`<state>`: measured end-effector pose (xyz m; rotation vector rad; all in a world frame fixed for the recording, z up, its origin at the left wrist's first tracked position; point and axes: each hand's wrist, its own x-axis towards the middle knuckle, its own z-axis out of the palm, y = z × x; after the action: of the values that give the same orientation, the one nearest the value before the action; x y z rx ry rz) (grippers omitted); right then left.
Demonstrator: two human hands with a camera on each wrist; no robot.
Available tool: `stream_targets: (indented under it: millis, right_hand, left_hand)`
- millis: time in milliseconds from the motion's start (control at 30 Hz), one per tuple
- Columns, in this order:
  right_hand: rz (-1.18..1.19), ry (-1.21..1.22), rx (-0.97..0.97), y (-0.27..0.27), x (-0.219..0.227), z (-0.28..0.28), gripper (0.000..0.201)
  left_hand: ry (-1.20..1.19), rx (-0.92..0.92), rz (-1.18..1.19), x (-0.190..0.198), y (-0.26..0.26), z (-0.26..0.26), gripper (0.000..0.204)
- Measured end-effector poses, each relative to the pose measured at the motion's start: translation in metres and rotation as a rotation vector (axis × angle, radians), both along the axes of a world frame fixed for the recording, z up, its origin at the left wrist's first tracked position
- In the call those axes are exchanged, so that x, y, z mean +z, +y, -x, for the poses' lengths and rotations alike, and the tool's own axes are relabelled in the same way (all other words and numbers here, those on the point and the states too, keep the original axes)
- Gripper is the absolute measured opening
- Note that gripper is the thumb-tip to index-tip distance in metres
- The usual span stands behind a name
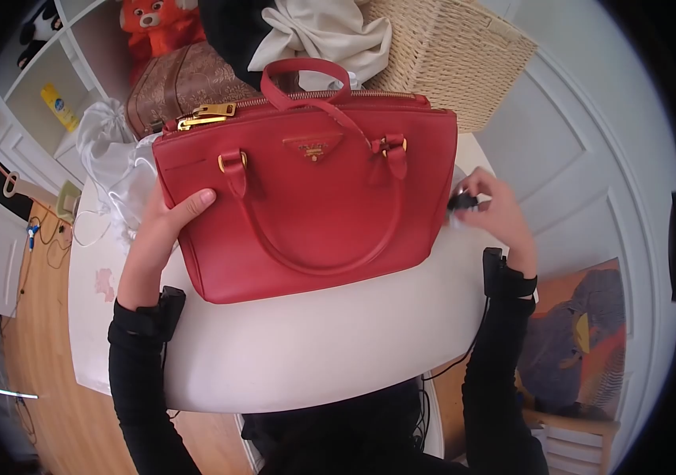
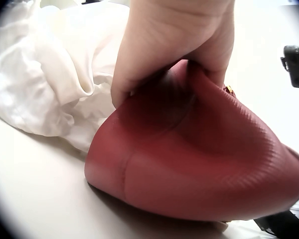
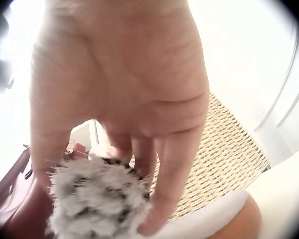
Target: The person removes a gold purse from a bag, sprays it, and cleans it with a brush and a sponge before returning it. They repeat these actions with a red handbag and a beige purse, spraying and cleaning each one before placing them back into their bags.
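A red handbag (image 1: 314, 198) stands on the white table, its front with two loop handles and a gold plate toward me. My left hand (image 1: 165, 218) grips its left side, thumb pressed on the front panel; the other fingers are mostly hidden behind. In the left wrist view, the left hand (image 2: 174, 45) pinches the bag's side panel (image 2: 189, 184), which folds inward. Just off the bag's right side, my right hand (image 1: 498, 210) holds a small brush (image 1: 462, 200) with a black body. The right wrist view shows its grey-white bristles (image 3: 97, 199) between thumb and fingers.
A white satin dust bag (image 1: 108, 154) lies left of the handbag. Behind it are a brown patterned bag (image 1: 187, 83), cream cloth (image 1: 322, 36) and a woven basket (image 1: 457, 59). A panelled white door (image 1: 575, 150) rises on the right.
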<state>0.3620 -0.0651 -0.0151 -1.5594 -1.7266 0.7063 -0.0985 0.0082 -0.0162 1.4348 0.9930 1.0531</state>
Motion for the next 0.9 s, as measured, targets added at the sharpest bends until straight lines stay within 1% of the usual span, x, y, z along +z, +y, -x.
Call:
stream_targets:
  millis: [33, 67, 167, 200, 300, 333, 433, 467, 567, 600, 700, 800, 900]
  right_hand:
    - [-0.025, 0.106, -0.082, 0.0, 0.003, 0.0, 0.027]
    - [-0.147, 0.266, -0.064, -0.001, 0.007, 0.0, 0.027]
    - [-0.463, 0.577, -0.074, -0.002, 0.013, 0.013, 0.03]
    - [-0.555, 0.59, -0.058, -0.002, 0.012, 0.021, 0.038]
    - [-0.668, 0.436, -0.054, -0.007, 0.014, 0.057, 0.052]
    - [-0.743, 0.304, -0.03, -0.004, 0.013, 0.06, 0.069]
    - [-0.598, 0.235, 0.065, -0.014, 0.015, 0.072, 0.07]
    - [-0.551, 0.17, 0.078, -0.015, 0.014, 0.073, 0.065]
    - [-0.366, -0.29, 0.155, -0.022, 0.031, 0.088, 0.056]
    - [-0.456, -0.335, 0.151, -0.018, 0.021, 0.089, 0.048]
    - [-0.348, -0.273, 0.055, -0.019, 0.011, 0.084, 0.046]
    - [-0.481, -0.354, -0.022, -0.017, 0.006, 0.092, 0.05]
    - [-0.418, -0.443, 0.158, -0.028, 0.004, 0.114, 0.055]
  left_hand:
    - [-0.01, -0.004, -0.001, 0.0, 0.001, 0.0, 0.069]
    - [-0.02, -0.007, -0.001, -0.001, 0.002, 0.0, 0.069]
    - [-0.028, 0.0, 0.028, 0.001, 0.004, -0.002, 0.068]
    - [-0.039, -0.003, 0.036, 0.001, 0.004, -0.002, 0.068]
    - [-0.05, -0.009, 0.045, 0.004, 0.007, -0.004, 0.068]
    - [-0.041, -0.008, 0.044, 0.005, 0.008, -0.004, 0.067]
    - [-0.029, 0.003, 0.028, 0.003, 0.009, -0.003, 0.066]
    - [-0.03, 0.008, 0.022, 0.002, 0.009, -0.004, 0.065]
    - [-0.032, 0.013, 0.041, 0.003, 0.009, -0.004, 0.064]
    - [-0.031, 0.008, 0.038, 0.003, 0.009, -0.005, 0.065]
    - [-0.027, 0.0, 0.02, 0.004, 0.011, -0.005, 0.066]
    - [-0.03, 0.006, 0.012, 0.002, 0.012, -0.005, 0.066]
    - [-0.036, 0.021, 0.026, 0.001, 0.012, -0.008, 0.065]
